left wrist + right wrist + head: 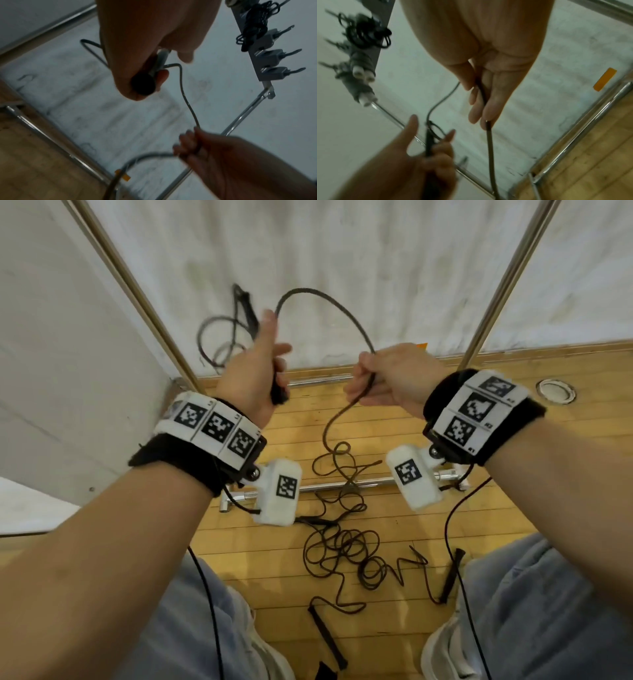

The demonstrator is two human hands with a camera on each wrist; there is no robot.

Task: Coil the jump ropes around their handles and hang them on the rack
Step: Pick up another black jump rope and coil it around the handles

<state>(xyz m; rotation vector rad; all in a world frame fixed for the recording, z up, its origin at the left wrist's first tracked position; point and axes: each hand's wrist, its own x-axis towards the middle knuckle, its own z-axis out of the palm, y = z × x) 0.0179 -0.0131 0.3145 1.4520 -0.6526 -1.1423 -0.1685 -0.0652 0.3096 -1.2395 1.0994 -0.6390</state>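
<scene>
Mid-coil, by the look of it: left hand (255, 371) clenched round the black handles (143, 84), thumb and forefinger straight; right hand (390, 378) curled round the jump rope (329, 302), which arcs between the two. Rest of the rope trailing down to a tangle (346, 546) on the floor. Next, probably: rope carried over the handles, slack fed through the right hand (loosely, to avoid snagging). Wood-plank floor (507, 508), pale wall, chrome-framed rack (262, 59) with one coiled rope (255, 24) hung.

Head view downward, wrist views close — sharing both hands (387, 378)
</scene>
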